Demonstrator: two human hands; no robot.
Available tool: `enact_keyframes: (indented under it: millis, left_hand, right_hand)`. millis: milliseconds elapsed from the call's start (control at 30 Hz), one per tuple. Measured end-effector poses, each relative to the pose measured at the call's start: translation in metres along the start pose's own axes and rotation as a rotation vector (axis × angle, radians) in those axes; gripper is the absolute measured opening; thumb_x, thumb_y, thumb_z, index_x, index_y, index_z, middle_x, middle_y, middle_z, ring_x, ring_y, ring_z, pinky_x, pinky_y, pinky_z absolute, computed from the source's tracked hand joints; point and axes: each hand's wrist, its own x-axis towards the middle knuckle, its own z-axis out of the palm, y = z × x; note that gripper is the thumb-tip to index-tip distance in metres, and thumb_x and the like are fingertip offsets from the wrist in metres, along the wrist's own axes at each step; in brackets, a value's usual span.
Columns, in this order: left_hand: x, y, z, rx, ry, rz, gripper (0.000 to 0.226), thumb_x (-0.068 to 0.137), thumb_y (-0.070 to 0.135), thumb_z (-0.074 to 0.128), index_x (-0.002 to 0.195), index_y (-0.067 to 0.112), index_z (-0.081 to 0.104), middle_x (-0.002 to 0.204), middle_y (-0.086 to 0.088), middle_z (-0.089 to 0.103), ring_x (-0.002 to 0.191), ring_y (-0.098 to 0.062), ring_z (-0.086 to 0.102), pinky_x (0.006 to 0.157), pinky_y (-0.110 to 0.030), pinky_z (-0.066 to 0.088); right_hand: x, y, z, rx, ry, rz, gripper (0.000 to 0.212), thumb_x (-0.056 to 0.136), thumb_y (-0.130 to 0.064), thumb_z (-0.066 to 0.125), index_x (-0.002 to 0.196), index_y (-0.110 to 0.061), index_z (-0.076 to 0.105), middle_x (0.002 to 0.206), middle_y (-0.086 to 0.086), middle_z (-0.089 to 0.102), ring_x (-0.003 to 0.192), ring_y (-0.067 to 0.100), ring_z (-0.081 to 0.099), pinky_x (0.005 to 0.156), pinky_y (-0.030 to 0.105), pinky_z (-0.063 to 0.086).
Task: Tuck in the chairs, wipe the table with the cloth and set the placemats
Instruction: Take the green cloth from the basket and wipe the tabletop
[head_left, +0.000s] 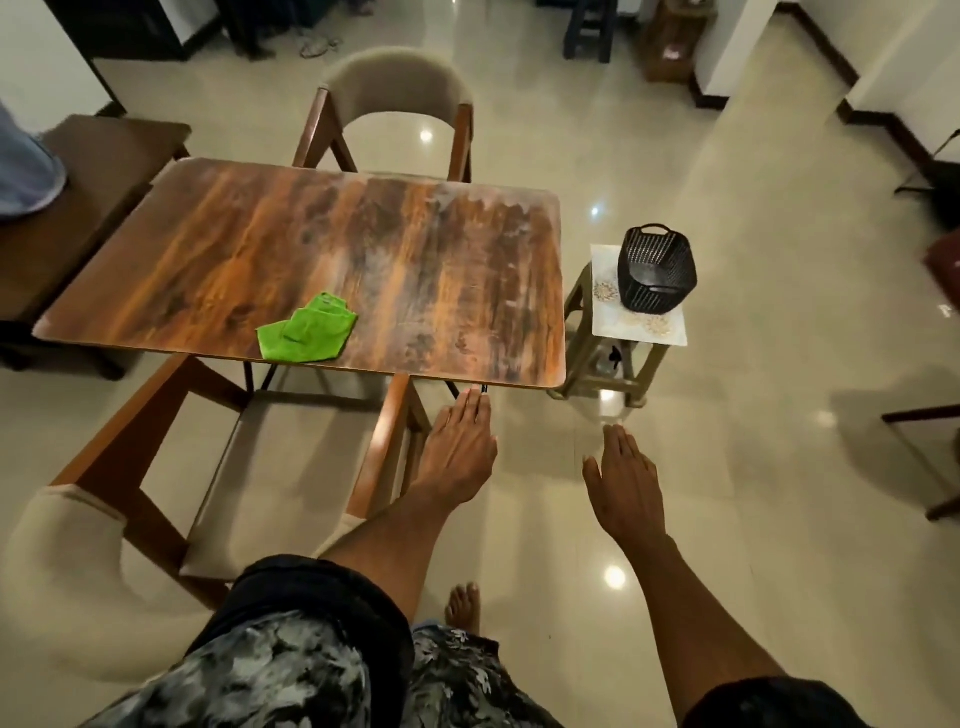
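Both hands (460, 447) were spread, empty; the limp green cloth (306, 334) at the desk's (363, 249) near edge wanted bunching.

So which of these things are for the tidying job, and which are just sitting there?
For the job: near chair, far chair, wooden table, green cloth, placemats on the stool.

Just there: black basket, stool, dark side table, sandals.
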Motion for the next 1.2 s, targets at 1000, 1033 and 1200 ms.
enact_keyframes:
  millis: [1000, 1033, 1200]
  left_hand:
    - [0.145, -0.193, 0.005, -0.286, 0.012, -0.815, 0.072, 0.111, 0.047, 0.014, 0.171, 0.008, 0.007, 0.18, -0.009, 0.002, 0.167, -0.022, 0.001, 0.133, -0.041, 0.009]
    - [0.143, -0.193, 0.012, -0.309, 0.004, -0.839, 0.081, 0.104, 0.053, 0.002, 0.172, 0.009, 0.004, 0.18, -0.008, -0.001, 0.167, -0.021, -0.001, 0.133, -0.041, 0.007]
    - [0.152, -0.201, 0.064, -0.403, -0.003, -0.946, 0.071, 0.111, 0.046, 0.013, 0.172, 0.01, 0.002, 0.18, -0.006, -0.003, 0.167, -0.019, -0.002, 0.133, -0.039, 0.005]
  right_hand:
    - [0.341, -0.23, 0.081, -0.147, -0.47, -0.649, 0.068, 0.111, -0.044, 0.027, 0.167, -0.005, 0.02, 0.174, 0.015, 0.023, 0.163, 0.028, 0.021, 0.132, 0.043, 0.022]
    - [0.341, -0.241, 0.087, -0.141, -0.493, -0.667, 0.072, 0.108, -0.048, 0.018, 0.167, -0.006, 0.021, 0.174, 0.015, 0.023, 0.163, 0.027, 0.021, 0.131, 0.044, 0.023]
    - [0.351, -0.299, 0.134, -0.133, -0.538, -0.809, 0.064, 0.114, -0.042, 0.031, 0.169, -0.015, 0.014, 0.177, 0.009, 0.016, 0.164, 0.024, 0.016, 0.131, 0.045, 0.021]
